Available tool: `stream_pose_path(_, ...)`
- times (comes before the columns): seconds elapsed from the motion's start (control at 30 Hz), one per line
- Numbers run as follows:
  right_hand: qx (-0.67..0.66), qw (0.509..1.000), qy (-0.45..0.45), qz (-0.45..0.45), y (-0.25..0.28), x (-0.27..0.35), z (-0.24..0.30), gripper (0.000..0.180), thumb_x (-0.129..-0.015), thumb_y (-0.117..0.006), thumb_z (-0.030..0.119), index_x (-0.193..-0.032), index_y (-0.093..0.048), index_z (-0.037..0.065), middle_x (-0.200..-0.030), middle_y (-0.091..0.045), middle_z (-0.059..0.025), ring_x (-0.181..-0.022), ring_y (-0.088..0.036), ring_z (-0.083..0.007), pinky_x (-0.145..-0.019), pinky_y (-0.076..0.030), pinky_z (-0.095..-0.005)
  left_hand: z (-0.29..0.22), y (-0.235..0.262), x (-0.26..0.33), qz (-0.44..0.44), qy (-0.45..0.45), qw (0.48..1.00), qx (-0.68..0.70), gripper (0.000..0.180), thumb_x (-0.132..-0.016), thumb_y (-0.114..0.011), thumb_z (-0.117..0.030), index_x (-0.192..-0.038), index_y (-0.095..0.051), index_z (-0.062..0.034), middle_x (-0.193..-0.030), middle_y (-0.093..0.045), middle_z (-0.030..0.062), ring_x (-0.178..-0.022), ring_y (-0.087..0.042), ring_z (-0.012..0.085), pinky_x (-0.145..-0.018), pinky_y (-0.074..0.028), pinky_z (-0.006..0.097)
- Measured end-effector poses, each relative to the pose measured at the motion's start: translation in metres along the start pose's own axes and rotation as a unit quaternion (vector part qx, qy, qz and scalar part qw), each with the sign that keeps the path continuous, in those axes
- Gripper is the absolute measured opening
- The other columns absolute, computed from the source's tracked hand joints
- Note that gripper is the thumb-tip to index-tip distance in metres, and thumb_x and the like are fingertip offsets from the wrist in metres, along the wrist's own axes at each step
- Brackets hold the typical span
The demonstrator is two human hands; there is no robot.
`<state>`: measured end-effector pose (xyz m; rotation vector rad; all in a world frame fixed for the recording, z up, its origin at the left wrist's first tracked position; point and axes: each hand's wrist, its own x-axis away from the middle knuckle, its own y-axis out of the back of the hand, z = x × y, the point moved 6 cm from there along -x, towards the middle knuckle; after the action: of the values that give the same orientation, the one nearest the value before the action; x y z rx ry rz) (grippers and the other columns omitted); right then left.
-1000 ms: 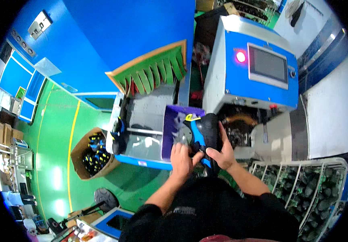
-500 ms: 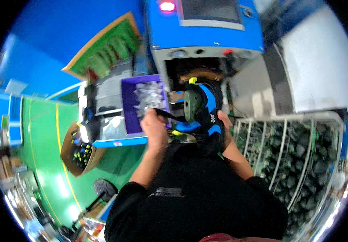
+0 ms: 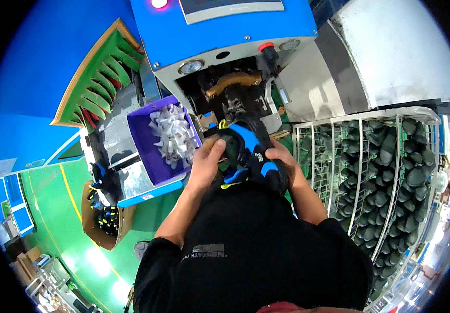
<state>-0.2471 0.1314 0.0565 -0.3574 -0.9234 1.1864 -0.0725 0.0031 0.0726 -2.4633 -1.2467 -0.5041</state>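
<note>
Between my hands, close to my body, is a black and blue shoe upper with yellow-green tabs. My left hand is closed on the black edge at its opening, thumb on top. Around the opening runs a curved black band, and what lies inside is dark. My right hand grips the far right side of the upper, its fingers partly hidden behind it. Just beyond the upper is the cavity of a blue machine, with a curved brown pad inside.
Left of the machine, a purple bin holds white pieces. A green-lined board with strips stands behind it. On the floor, a cardboard box contains more uppers. A white wire rack full of dark shoe lasts stands at right.
My left hand has come in against the upper; earlier it held a black strap stretched out leftward. The green last top that showed in the opening is now mostly dark. My view has shifted.
</note>
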Motion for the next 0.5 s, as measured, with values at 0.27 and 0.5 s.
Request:
stream_pose_path(0.27, 0.337, 0.925, 0.129, -0.121, 0.021, -0.027, 0.047, 0.097, -0.078, -0.075, 0.008, -0.161, -0.027, 0.000, -0.143, -0.055, -0.0099, -0.123, -0.056, -0.0202, -0.109, -0.042, -0.0327, 0.009, 0.002, -0.016, 0.010, -0.236, 0.922, -0.306, 0.026, -0.094, -0.071, -0.020, -0.114, -0.072, -0.0037, -0.111, -0.069, 0.0193, -0.102, -0.065, 0.0406, -0.087, -0.053, 0.045)
stream_pose_path(0.5, 0.523, 0.801, 0.166, -0.240, 0.005, -0.079, 0.083, 0.109, -0.076, -0.080, 0.026, -0.164, -0.020, 0.004, -0.132, -0.063, -0.0207, -0.113, -0.066, -0.0286, -0.098, -0.051, -0.0367, 0.044, 0.056, -0.022, 0.022, -0.089, 0.943, -0.319, 0.027, -0.096, -0.067, -0.023, -0.113, -0.071, -0.0030, -0.103, -0.072, 0.0198, -0.094, -0.069, 0.0398, -0.083, -0.054, 0.047)
